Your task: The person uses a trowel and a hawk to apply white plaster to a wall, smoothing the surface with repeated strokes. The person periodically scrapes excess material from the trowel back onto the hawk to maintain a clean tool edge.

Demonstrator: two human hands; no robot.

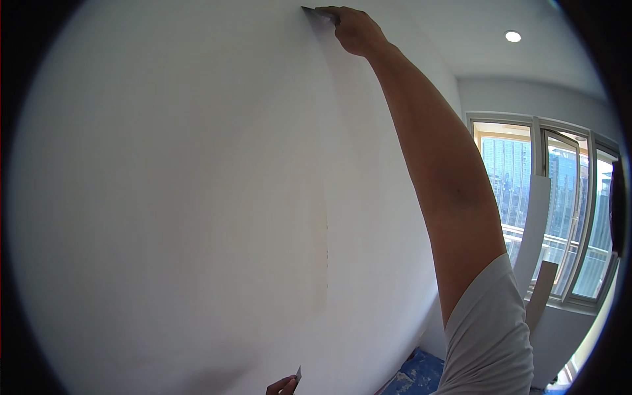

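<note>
My right arm stretches up across the view, and my right hand (359, 31) is closed round a putty knife (318, 14) high on the white wall (197, 164). The thin dark blade lies at the wall surface, its handle mostly hidden by my fingers. Below it, a faint vertical band runs down the wall, ending in a narrow line of small dark and yellowish marks (327, 253). At the lower edge only the fingertips of my left hand (282, 386) show, pinched on a thin metal blade (299, 375) whose pointed corner sticks up. The rest of that tool is out of view.
A blue covering (418, 372) with pale splotches lies on the floor at the lower right. Windows (505, 171) with one pane ajar fill the right side, with a long white board (532, 230) and a shorter board (543, 293) leaning there. A round ceiling light (513, 36) glows above.
</note>
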